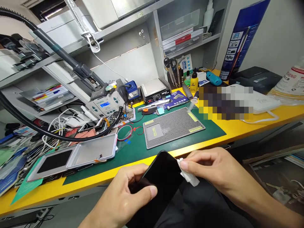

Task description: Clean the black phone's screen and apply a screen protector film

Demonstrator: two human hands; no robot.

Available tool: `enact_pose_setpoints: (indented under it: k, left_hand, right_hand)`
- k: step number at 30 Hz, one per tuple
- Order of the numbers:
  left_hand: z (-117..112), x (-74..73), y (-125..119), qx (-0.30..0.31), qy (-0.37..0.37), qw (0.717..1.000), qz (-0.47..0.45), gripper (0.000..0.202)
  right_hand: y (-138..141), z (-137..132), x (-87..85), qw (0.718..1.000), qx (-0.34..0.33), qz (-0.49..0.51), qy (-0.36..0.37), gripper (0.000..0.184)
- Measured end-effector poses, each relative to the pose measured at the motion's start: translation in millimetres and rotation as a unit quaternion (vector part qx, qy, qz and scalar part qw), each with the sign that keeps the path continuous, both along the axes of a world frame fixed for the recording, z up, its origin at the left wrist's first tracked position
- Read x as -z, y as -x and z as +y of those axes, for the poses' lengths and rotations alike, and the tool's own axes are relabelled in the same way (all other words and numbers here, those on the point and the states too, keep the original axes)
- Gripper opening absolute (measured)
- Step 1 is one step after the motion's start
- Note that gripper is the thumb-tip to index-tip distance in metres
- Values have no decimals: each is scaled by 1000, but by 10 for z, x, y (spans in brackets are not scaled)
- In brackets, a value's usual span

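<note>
Below the front edge of the bench, over my lap, my left hand (129,194) grips a black phone (161,177) by its lower end, thumb across the glass. The phone is tilted, screen up and dark. My right hand (209,169) pinches a small white wipe (188,174) against the phone's right edge near the top corner. Both hands are closed on what they hold.
A yellow bench (237,125) carries a green cutting mat (135,148) with a grey silicone work mat (172,126). A silver tray (92,153), cables, a soldering station (105,106) and a black hose (28,125) crowd the left. Tools, a yellow bottle (194,81) and a printer (256,78) stand behind.
</note>
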State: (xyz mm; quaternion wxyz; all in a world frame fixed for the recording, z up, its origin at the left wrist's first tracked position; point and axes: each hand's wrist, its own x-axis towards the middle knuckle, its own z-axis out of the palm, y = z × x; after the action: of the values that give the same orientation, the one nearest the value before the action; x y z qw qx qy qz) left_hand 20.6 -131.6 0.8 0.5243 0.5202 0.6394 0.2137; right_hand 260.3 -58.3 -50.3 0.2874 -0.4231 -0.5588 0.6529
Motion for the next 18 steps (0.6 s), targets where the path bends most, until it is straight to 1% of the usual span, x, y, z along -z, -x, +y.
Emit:
enact_pose_setpoints:
  k: [2, 4, 5, 8, 10, 14, 18]
  left_hand:
    - [-62, 14, -3, -41, -19, 998, 32, 36]
    - [-111, 28, -1, -55, -31, 996, 65, 44]
    - [-126, 32, -2, -52, -41, 995, 77, 45]
    - [-136, 30, -15, -17, -77, 993, 91, 33]
    - [-136, 33, -28, -16, -98, 989, 108, 30]
    - [-172, 55, -49, -41, -139, 978, 152, 34]
    - [-218, 68, -75, -19, -151, 974, 167, 26]
  right_hand:
    - [-38, -29, 58, 1000, -8, 5, -6, 27]
    - [-69, -50, 113, 1000, -16, 12, -9, 24]
    - [-81, -58, 135, 1000, -21, 15, -7, 23]
    - [-96, -69, 174, 999, -33, 22, -1, 23]
    - [-93, -72, 185, 999, -44, 28, 6, 24]
    - [-81, -83, 209, 998, -55, 38, 15, 20]
    - [-82, -95, 237, 998, -54, 36, 1, 19]
